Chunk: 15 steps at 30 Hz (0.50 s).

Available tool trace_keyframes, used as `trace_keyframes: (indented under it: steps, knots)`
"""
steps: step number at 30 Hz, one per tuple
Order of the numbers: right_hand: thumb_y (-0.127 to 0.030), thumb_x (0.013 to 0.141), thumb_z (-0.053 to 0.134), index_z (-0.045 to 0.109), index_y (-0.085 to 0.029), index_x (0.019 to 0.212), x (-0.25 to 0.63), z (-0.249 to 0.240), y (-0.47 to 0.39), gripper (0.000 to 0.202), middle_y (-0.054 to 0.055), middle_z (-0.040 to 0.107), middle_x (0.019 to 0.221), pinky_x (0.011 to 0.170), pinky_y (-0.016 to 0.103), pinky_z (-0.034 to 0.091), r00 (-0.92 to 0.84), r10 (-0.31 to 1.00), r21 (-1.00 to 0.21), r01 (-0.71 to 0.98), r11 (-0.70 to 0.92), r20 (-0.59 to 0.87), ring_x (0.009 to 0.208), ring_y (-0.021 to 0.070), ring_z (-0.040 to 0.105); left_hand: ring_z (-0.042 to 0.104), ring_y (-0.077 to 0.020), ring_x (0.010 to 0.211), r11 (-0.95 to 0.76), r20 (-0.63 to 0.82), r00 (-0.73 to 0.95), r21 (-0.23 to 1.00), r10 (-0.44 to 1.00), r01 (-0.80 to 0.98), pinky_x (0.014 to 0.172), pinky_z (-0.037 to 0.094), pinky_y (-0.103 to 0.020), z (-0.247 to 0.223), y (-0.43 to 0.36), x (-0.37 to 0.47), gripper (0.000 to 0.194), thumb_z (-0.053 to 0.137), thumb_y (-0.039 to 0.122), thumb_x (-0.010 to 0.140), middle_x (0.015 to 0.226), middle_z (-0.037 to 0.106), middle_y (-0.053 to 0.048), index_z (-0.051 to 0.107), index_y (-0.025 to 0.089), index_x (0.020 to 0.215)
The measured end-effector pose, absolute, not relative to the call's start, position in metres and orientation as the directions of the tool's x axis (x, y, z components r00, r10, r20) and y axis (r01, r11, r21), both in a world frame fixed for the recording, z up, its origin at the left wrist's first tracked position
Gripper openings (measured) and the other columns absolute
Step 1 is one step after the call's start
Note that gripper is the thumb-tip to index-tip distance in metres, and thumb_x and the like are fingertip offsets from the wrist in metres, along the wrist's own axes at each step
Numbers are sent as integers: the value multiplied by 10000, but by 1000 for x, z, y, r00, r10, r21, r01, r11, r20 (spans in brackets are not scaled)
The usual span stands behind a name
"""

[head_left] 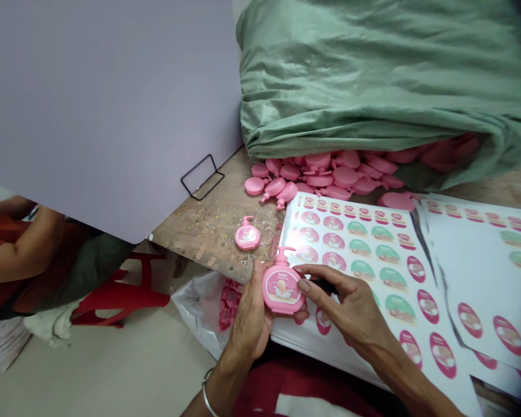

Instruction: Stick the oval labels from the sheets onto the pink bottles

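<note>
A pink toy pump bottle point(282, 284) with a round baby label on its front stands upright in my left hand point(250, 321). The fingers of that hand wrap behind the bottle, partly hidden. At the bottle's right edge, the thumb and forefinger of my right hand point(345, 304) close on its rim, with the thumb at the label's border. Beneath both hands lies a stack of sticker sheets point(351, 347) printed with pink and green labels. A second labelled pump bottle point(247, 236) rests on the worn tabletop, just beyond my left hand.
Many unlabelled pink bottles point(345, 176) spill from a green sack point(373, 69) at the back. More sticker sheets point(477, 255) lie at right. A plastic bag point(200, 301) hangs by the table edge. A grey panel point(113, 104), red stool point(125, 289) and another person's arm point(26, 249) are at left.
</note>
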State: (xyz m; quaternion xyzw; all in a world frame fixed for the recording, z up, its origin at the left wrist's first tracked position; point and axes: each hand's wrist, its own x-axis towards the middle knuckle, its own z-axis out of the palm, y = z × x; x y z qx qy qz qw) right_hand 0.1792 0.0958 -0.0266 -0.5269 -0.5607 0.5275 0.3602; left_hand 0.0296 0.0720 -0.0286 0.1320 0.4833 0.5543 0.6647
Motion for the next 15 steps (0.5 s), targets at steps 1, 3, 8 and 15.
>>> trace_keyframes:
  steps: [1, 3, 8, 15]
  knots:
    - [-487, 797, 664, 703, -157, 1050, 179, -27, 96, 418, 3, 637, 531, 396, 223, 414, -190, 971, -972, 208, -107, -147, 394, 110, 514, 651, -196, 911, 357, -500, -81, 712, 862, -605, 782, 548, -288, -28, 72, 30, 571, 552, 606, 827, 1017, 697, -87, 658, 150, 1153]
    - [-486, 798, 663, 704, -159, 1056, 179, -28, 96, 419, 11, 648, 549, 393, 223, 419, -193, 971, -973, 208, -99, -140, 405, 115, 530, 653, -197, 898, 364, -504, -78, 714, 860, -598, 773, 549, -292, -26, 72, 30, 579, 543, 614, 828, 1009, 697, -88, 658, 148, 1153]
    - [-508, 791, 665, 703, -160, 1053, 180, -26, 96, 437, 16, 657, 562, 389, 228, 430, -177, 972, -969, 219, -115, -155, 412, 124, 548, 657, -202, 869, 360, -491, -67, 718, 869, -596, 732, 553, -288, -24, 73, 33, 557, 541, 591, 842, 990, 696, -95, 659, 136, 1141]
    - [-479, 793, 671, 711, -169, 1031, 181, -30, 98, 393, 10, 660, 562, 396, 231, 437, -178, 976, -970, 230, -80, -123, 363, 101, 502, 646, -188, 879, 369, -479, -55, 740, 876, -563, 743, 546, -279, -26, 74, 31, 533, 499, 582, 874, 1007, 687, -80, 654, 150, 1144]
